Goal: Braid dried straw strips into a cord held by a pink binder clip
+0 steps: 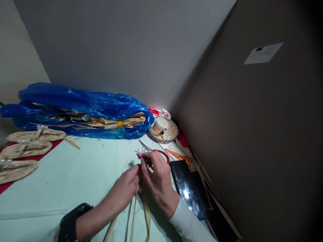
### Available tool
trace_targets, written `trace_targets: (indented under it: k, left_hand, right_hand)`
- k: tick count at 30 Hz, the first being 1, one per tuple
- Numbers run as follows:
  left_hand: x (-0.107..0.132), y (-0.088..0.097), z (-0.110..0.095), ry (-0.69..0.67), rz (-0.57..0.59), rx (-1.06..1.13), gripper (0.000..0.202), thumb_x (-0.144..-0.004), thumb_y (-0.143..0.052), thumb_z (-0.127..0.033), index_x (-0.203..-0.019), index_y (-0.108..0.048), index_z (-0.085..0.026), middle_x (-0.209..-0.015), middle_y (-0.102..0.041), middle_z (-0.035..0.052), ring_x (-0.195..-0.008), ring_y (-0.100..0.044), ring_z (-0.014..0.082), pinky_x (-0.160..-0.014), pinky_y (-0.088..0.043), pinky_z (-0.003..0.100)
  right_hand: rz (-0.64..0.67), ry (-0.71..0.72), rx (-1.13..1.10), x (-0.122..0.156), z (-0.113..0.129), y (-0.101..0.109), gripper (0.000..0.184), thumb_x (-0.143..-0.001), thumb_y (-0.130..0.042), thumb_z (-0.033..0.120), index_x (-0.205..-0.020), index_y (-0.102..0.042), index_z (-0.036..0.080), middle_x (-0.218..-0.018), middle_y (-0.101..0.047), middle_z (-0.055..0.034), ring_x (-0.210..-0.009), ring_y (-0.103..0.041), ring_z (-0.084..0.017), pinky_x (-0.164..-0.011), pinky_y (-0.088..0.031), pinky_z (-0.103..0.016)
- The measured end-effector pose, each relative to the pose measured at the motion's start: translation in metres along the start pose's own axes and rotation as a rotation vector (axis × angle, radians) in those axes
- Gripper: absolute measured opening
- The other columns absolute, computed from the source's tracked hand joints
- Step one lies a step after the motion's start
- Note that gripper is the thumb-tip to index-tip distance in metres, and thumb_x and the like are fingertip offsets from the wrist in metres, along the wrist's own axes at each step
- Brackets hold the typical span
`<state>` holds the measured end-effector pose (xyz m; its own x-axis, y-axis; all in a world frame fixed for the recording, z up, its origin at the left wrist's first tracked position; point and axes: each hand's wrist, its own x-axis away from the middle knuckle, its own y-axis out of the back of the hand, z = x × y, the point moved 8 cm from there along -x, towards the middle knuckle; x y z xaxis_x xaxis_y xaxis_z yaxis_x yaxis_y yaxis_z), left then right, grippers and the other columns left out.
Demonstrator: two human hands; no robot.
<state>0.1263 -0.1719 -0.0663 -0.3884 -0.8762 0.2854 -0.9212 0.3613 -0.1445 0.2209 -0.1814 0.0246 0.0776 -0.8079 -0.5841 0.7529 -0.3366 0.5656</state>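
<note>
1. Currently, left hand (131, 178) and right hand (158, 178) meet over the pale green table (88, 174), fingertips nearly touching.
2. Left: fingers curled closed around pale strips (147, 218), probably to keep them gathered. Exact contact hidden by the knuckles.
3. Right: thumb and fingers pinched together at the strips' upper end; presumably the finer control is on this side. Which strand it grips, cannot tell.
4. Strips run down from between the hands toward the near edge, loose ends hanging free, likely so that they can be sorted separately.
5. Pink piece (139, 154) with small metal hooks, just beyond the fingertips; possibly an anchor to pull against. Attachment not visible.
6. Red-handled scissors (166, 156) lie partly behind the right hand, orange-handled scissors (176, 154) farther right; both within easy reach, off the working spot.
7. Bundled straw (126, 121) rests in the blue bag (101, 101) at the back, apparently as stock.
8. Woven sandals (19, 171) sit at left, well apart from the hands, perhaps to avoid snagging.
</note>
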Motion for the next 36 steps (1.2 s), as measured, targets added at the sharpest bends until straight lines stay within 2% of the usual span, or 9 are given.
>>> trace_targets:
  k: [6,10,16,20,24,29,32,34,36]
  left_hand:
    - [0.004,-0.014,-0.008,0.137,0.071,0.031,0.021,-0.083,-0.057,-0.042,-0.090,-0.049,-0.024,-0.048,-0.045,-0.0110,-0.037,-0.018,0.0049,-0.039,-0.010,0.019]
    - [0.002,-0.011,-0.009,0.207,0.037,0.057,0.018,-0.084,-0.056,-0.036,-0.091,-0.045,-0.024,-0.049,-0.049,-0.0109,-0.035,-0.019,0.0030,-0.038,-0.007,0.017]
    - [-0.004,-0.002,-0.002,0.219,-0.008,0.093,0.018,-0.087,-0.057,-0.036,-0.086,-0.043,-0.025,-0.045,-0.044,-0.0130,-0.033,-0.020,0.0029,-0.039,-0.007,0.017]
    - [-0.008,0.001,0.002,0.223,-0.011,0.124,0.017,-0.086,-0.058,-0.033,-0.083,-0.043,-0.025,-0.047,-0.046,-0.0118,-0.032,-0.021,0.0024,-0.039,-0.006,0.017]
    - [-0.003,0.004,0.003,0.242,-0.046,0.147,0.012,-0.085,-0.052,-0.023,-0.080,-0.041,-0.024,-0.050,-0.048,-0.0108,-0.034,-0.019,0.0018,-0.040,-0.004,0.017]
    - [0.009,0.004,-0.002,0.249,-0.059,0.175,0.021,-0.078,-0.058,-0.024,-0.071,-0.038,-0.023,-0.053,-0.045,-0.0105,-0.038,-0.020,0.0012,-0.043,-0.005,0.017]
    - [0.012,0.002,-0.003,0.248,-0.024,0.188,0.022,-0.074,-0.060,-0.026,-0.069,-0.039,-0.023,-0.054,-0.045,-0.0096,-0.040,-0.019,0.0010,-0.044,-0.004,0.019]
    - [0.013,0.000,-0.003,0.239,0.003,0.198,0.022,-0.072,-0.061,-0.029,-0.069,-0.040,-0.022,-0.055,-0.044,-0.0100,-0.042,-0.019,0.0011,-0.045,-0.004,0.019]
    - [0.014,-0.003,-0.001,0.236,0.026,0.202,0.022,-0.071,-0.062,-0.031,-0.071,-0.042,-0.022,-0.056,-0.043,-0.0106,-0.043,-0.018,0.0012,-0.045,-0.004,0.019]
  right_hand:
    - [0.088,-0.095,0.161,-0.005,-0.010,-0.008,0.010,-0.097,-0.052,0.013,-0.095,-0.061,0.017,-0.090,-0.063,-0.0054,-0.080,-0.060,-0.019,-0.074,-0.046,-0.030]
    - [0.176,-0.141,0.299,-0.014,-0.019,-0.021,0.013,-0.097,-0.051,0.014,-0.091,-0.063,0.015,-0.088,-0.063,-0.0079,-0.076,-0.058,-0.021,-0.067,-0.040,-0.032]
    - [0.300,-0.141,0.428,-0.023,-0.019,-0.042,0.014,-0.094,-0.053,0.008,-0.093,-0.066,0.012,-0.091,-0.064,-0.0115,-0.074,-0.057,-0.022,-0.063,-0.033,-0.033]
    - [0.328,-0.158,0.409,-0.028,-0.022,-0.047,0.013,-0.096,-0.056,0.013,-0.096,-0.068,0.011,-0.093,-0.065,-0.0121,-0.074,-0.058,-0.021,-0.064,-0.035,-0.032]
    - [0.366,-0.155,0.304,-0.031,-0.021,-0.049,0.009,-0.095,-0.063,0.018,-0.094,-0.071,0.014,-0.089,-0.067,-0.0077,-0.076,-0.060,-0.018,-0.065,-0.039,-0.027]
    - [0.433,-0.079,0.183,-0.027,-0.008,-0.051,0.018,-0.095,-0.059,0.010,-0.091,-0.074,0.018,-0.085,-0.065,-0.0035,-0.082,-0.058,-0.016,-0.074,-0.042,-0.026]
    - [0.402,-0.086,0.172,-0.025,-0.011,-0.045,0.021,-0.092,-0.060,0.006,-0.104,-0.072,0.018,-0.096,-0.062,-0.0064,-0.094,-0.055,-0.021,-0.082,-0.044,-0.030]
    - [0.366,-0.119,0.177,-0.024,-0.017,-0.041,0.030,-0.088,-0.064,0.007,-0.117,-0.065,0.016,-0.107,-0.060,-0.0099,-0.101,-0.053,-0.024,-0.085,-0.044,-0.034]
    - [0.356,-0.154,0.170,-0.022,-0.024,-0.039,0.031,-0.086,-0.069,0.010,-0.116,-0.063,0.014,-0.108,-0.060,-0.0111,-0.098,-0.055,-0.024,-0.082,-0.045,-0.035]
